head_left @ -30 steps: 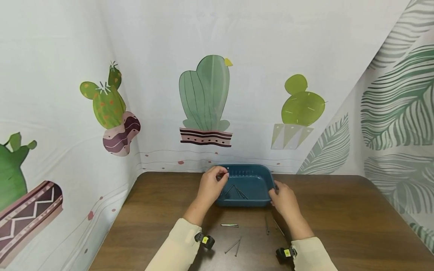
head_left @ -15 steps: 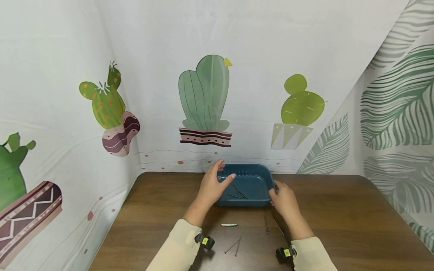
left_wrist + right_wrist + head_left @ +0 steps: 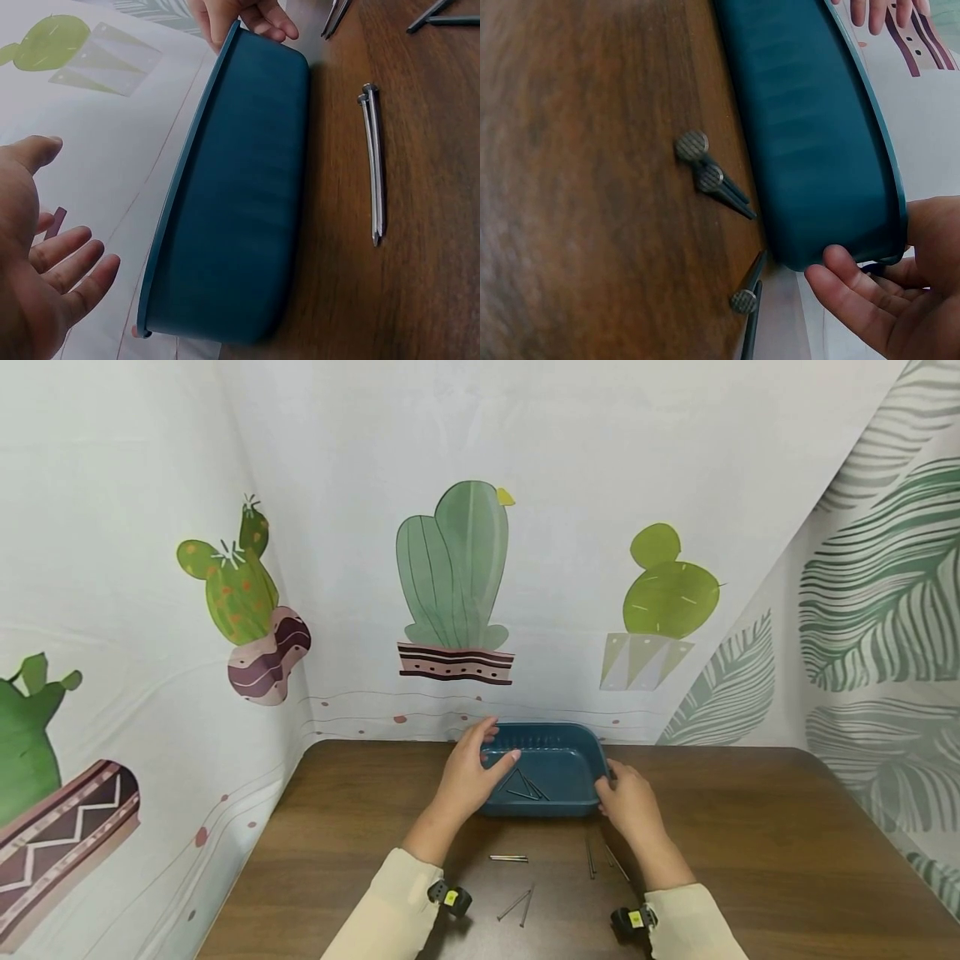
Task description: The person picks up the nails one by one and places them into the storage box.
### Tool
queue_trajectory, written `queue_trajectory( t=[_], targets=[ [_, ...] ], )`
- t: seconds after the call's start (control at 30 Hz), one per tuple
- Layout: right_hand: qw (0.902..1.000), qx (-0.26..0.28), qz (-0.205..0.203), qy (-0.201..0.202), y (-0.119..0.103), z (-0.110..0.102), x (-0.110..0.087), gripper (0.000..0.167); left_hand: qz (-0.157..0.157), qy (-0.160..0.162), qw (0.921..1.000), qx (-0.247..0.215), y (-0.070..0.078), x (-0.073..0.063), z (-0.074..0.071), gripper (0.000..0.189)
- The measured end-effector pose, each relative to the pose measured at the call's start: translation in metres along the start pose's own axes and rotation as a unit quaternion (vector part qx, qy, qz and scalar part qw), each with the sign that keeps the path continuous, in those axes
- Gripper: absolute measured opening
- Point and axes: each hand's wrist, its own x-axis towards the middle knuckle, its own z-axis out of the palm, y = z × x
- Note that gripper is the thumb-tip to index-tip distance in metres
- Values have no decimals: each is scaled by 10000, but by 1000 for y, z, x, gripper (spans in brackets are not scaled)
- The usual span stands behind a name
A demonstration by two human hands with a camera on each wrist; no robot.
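1. the tray sits at the far side of the table; the cloth hangs behind it;
2. in the tray, towards its left, lie several loose nails, some across others;
3. the left hand is at the tray's left end; the right hand holds its right end;
4. before the tray, left of its middle, the sideways pair lies on the table, nails side by side;
5. nearer the person is the front pair, spread at the near ends;
6. to the right lies the lengthwise pair; right of that, beside the right forearm, the slanted pair.
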Motion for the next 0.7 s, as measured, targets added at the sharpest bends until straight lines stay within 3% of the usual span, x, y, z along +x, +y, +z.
queue_trajectory(
  t=[0.4, 0.7],
  targets=[
    [10000, 29, -27, -18, 1, 0, 0, 51, 51, -9, 10000, 60, -1, -5, -2, 71],
    [10000, 64, -17, -11, 0, 0, -1, 51, 9, -42, 9997, 225, -4, -18, -3, 64]
  ],
)
